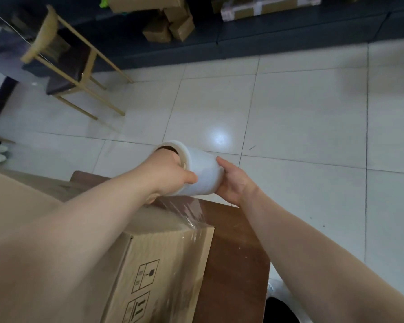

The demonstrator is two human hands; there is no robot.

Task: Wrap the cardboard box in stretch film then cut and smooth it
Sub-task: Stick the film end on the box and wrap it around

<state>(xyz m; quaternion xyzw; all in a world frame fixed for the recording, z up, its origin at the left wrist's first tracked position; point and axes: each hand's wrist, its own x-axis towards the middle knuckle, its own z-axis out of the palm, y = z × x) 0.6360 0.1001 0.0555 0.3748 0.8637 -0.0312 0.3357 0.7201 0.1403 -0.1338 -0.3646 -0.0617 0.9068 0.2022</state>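
The large brown corrugated cardboard box (154, 257), printed with black handling symbols, is sitting on the dark brown wooden tabletop (233, 252), its near right corner close to the tabletop's right edge. It is looking stiff-walled and bulky; its weight cannot be judged. The left hand (170, 177) is reaching over the box, its grip curling into the left open end of the white cylindrical roll of clear stretch film (201, 171), fingers going inside the core, thumb lying outside. The roll is hovering just above the box's far top edge. A thin, glossy sheet of film (187, 213) is running down onto the box's top right corner, wrinkling there; it is likely soft, clingy and easily torn. The right hand (233, 183) is cupping the roll's right end, its grip pressing against it. Holding by both ends seems soundest, letting the roll spin.
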